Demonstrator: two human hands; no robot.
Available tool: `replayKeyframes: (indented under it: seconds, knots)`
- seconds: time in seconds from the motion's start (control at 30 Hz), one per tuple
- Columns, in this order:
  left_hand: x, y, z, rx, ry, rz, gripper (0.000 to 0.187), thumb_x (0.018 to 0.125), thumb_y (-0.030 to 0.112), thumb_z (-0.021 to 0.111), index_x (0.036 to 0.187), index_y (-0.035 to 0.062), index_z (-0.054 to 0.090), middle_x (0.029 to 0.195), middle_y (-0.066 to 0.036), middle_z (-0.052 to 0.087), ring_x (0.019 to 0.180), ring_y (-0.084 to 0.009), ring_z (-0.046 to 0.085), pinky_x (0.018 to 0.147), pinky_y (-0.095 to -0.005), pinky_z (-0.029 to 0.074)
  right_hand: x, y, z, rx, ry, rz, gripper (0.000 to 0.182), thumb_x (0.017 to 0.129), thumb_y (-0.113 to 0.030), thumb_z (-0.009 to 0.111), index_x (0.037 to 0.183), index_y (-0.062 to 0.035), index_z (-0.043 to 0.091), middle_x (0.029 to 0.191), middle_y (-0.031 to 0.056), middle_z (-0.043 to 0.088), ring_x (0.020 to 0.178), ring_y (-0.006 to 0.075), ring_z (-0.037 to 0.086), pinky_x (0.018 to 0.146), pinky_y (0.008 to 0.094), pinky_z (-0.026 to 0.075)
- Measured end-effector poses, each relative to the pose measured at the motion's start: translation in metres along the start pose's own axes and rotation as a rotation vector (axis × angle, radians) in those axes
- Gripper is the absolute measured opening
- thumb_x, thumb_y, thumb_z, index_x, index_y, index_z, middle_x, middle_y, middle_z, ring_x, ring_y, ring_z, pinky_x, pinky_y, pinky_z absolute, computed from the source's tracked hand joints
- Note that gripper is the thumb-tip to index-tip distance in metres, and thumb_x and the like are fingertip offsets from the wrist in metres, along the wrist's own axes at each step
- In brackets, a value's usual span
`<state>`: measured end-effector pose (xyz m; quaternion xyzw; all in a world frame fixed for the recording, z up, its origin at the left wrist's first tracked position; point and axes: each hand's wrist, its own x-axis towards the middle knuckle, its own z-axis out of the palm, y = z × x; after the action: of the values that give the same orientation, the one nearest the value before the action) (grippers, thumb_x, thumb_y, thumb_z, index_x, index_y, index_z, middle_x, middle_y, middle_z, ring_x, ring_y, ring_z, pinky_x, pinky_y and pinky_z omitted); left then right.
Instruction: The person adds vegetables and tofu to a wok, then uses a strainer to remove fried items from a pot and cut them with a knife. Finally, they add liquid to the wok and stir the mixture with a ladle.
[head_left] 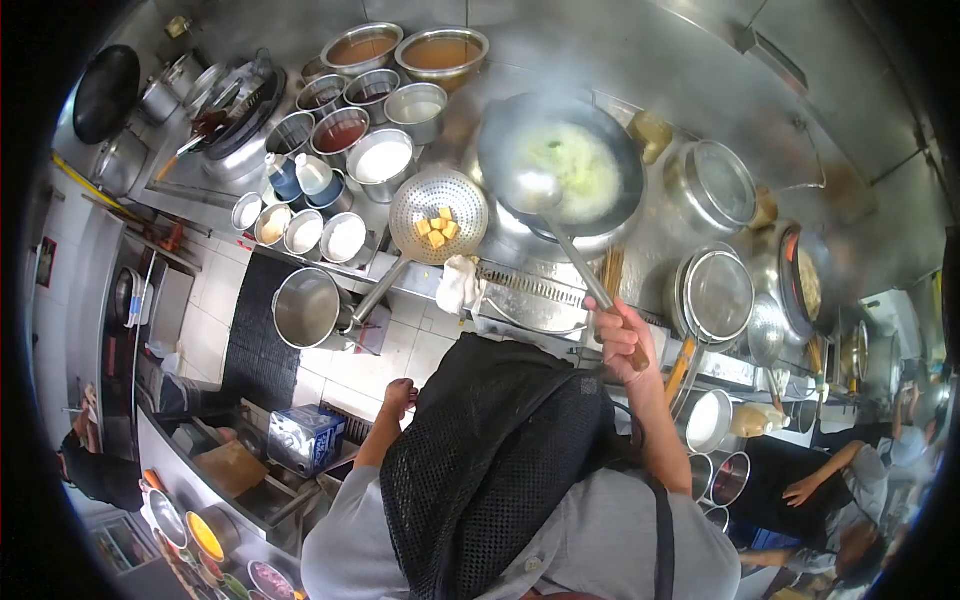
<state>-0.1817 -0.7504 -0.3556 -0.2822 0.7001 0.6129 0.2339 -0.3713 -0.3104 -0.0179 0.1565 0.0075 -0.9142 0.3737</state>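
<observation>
My right hand is wrapped round the handle of a metal ladle. The ladle's bowl is over the near left part of a dark wok, where pale, bubbling liquid with bits of green gives off steam. My left hand hangs low beside my body, fingers curled, with nothing visible in it. Left of the wok, a perforated strainer holds several golden cubes. Its handle extends over a deep metal pot.
Metal containers of sauces and white seasonings crowd the counter on the left. Round sieves and another wok stand on the right. A white cloth drapes over the front edge. A co-worker's arm appears at lower right.
</observation>
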Motion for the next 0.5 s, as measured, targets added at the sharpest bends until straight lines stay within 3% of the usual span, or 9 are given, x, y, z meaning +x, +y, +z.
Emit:
replayKeyframes:
  seconds: [0.13, 0.3, 0.43, 0.5]
  knots:
    - [-0.006, 0.008, -0.002, -0.056, 0.08, 0.006, 0.012, 0.091, 0.018, 0.052, 0.091, 0.0078, 0.058, 0.076, -0.005, 0.059, 0.058, -0.016, 0.059, 0.046, -0.0266, 0.045, -0.011, 0.01, 0.004, 0.15, -0.131, -0.015, 0.052, 0.107, -0.027, 0.038, 0.138, 0.0145, 0.033, 0.081, 0.0044, 0.042, 0.051, 0.0096, 0.046, 0.039, 0.0231, 0.04]
    - [-0.011, 0.007, -0.008, -0.046, 0.074, -0.033, 0.011, 0.09, 0.017, 0.053, 0.09, 0.0072, 0.058, 0.074, -0.006, 0.057, 0.057, -0.0161, 0.058, 0.044, -0.0265, 0.044, -0.039, -0.011, 0.011, 0.045, -0.183, -0.141, 0.051, 0.107, -0.03, 0.036, 0.136, 0.0123, 0.037, 0.08, 0.0043, 0.044, 0.051, 0.0091, 0.046, 0.038, 0.023, 0.04]
    - [0.002, -0.014, -0.01, -0.036, 0.042, -0.027, 0.012, 0.09, 0.017, 0.053, 0.087, 0.007, 0.057, 0.073, -0.007, 0.058, 0.055, -0.0164, 0.058, 0.044, -0.0276, 0.045, -0.054, -0.028, 0.012, -0.291, -0.017, -0.364, 0.045, 0.105, -0.033, 0.042, 0.13, 0.0043, 0.046, 0.075, 0.0017, 0.046, 0.047, 0.0055, 0.043, 0.035, 0.0226, 0.036]
    - [0.011, -0.021, -0.007, -0.306, 0.097, -0.25, 0.014, 0.091, 0.019, 0.052, 0.086, 0.0067, 0.059, 0.075, -0.008, 0.062, 0.055, -0.0169, 0.059, 0.046, -0.0287, 0.048, -0.055, -0.034, 0.009, -0.705, 0.322, -0.574, 0.039, 0.103, -0.032, 0.048, 0.124, 0.0011, 0.051, 0.074, 0.0013, 0.049, 0.047, 0.0064, 0.043, 0.036, 0.022, 0.035]
